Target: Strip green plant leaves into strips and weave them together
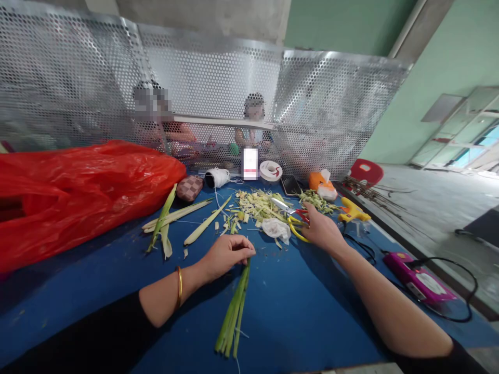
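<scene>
My left hand (230, 254) is closed in a pinch around the thin upper end of a bundle of green stalks (233, 317). The thicker cut ends fan toward me over the blue table, and a fine white thread trails from them. Farther right, my right hand (320, 228) has its fingers around the handles of a pair of scissors (284, 206), which have red and yellow grips and blades pointing away to the left. The blades lie over a heap of pale green cuttings (253, 204). A crumpled white plastic scrap (276, 229) sits beside the scissors.
A red plastic bag (86, 197) fills the left side, near loose husk leaves (166, 223). White thread (222, 177), a ribbon spool (270, 171) and a phone (290, 184) stand behind. A yellow glue gun (353, 210) and corded purple box (421, 280) are right; perforated metal screens (218, 78) rise behind.
</scene>
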{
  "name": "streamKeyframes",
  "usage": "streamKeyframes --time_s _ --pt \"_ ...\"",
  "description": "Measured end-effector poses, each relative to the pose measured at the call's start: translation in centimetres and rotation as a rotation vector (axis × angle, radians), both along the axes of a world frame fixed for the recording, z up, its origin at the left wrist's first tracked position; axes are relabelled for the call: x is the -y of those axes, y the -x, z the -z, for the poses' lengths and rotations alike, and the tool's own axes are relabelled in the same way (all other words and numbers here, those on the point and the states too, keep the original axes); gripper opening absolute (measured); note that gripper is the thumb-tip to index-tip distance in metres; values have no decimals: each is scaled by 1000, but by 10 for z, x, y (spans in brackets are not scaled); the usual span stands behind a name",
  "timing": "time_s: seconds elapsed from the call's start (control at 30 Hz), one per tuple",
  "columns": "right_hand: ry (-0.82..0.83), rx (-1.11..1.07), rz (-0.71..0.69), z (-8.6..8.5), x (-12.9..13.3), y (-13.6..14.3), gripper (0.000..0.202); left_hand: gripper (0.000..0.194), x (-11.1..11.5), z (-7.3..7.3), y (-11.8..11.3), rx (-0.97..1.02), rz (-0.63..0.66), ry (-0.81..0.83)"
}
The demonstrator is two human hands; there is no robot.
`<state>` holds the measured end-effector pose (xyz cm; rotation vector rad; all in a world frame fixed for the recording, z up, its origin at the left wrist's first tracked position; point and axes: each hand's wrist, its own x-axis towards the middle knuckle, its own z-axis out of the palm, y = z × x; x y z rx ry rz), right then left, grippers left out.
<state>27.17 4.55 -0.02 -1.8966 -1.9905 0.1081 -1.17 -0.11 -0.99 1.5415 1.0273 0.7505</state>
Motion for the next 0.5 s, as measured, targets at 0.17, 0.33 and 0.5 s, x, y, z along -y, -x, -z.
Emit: streamKeyframes --time_s 0.17,0.33,0.5 --pt "-77 -225 -17 5 -8 -10 60 15 0 -1 -1 -35 -48 -47" --pt "-159 -429 -8 9 -16 -18 48 15 -1 -1 1 -67 -118 -154" --pt "-385 -745 41 -14 -4 -16 68 17 0 -7 -1 -30 -148 -24"
